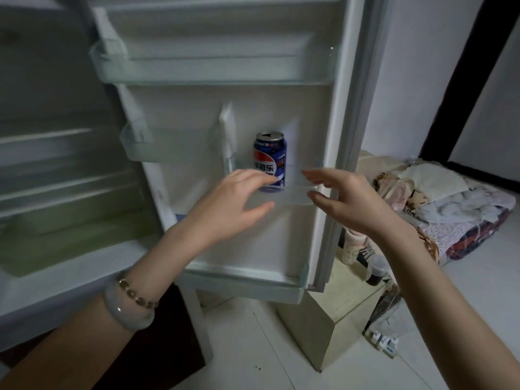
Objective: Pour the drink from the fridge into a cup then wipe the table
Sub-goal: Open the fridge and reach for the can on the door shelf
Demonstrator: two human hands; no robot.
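Note:
A blue cola can (270, 153) stands upright in the lower clear shelf (298, 194) of the open fridge door (334, 136). My left hand (233, 204) reaches toward it from the left, fingers relaxed, fingertips just in front of the can's lower part. To the right of the can my right hand (343, 198) is held out with fingers and thumb spread, near the shelf's front rail. Neither hand holds anything. The can's base is hidden behind my left fingers.
The fridge interior (56, 178) with glass shelves and a green drawer lies at left. The upper door shelf (213, 68) holds nothing. A cream box (332, 319) sits below the door. Folded blankets (439, 209), a shoe (357, 246) and a dark jar (375, 273) lie on the floor at right.

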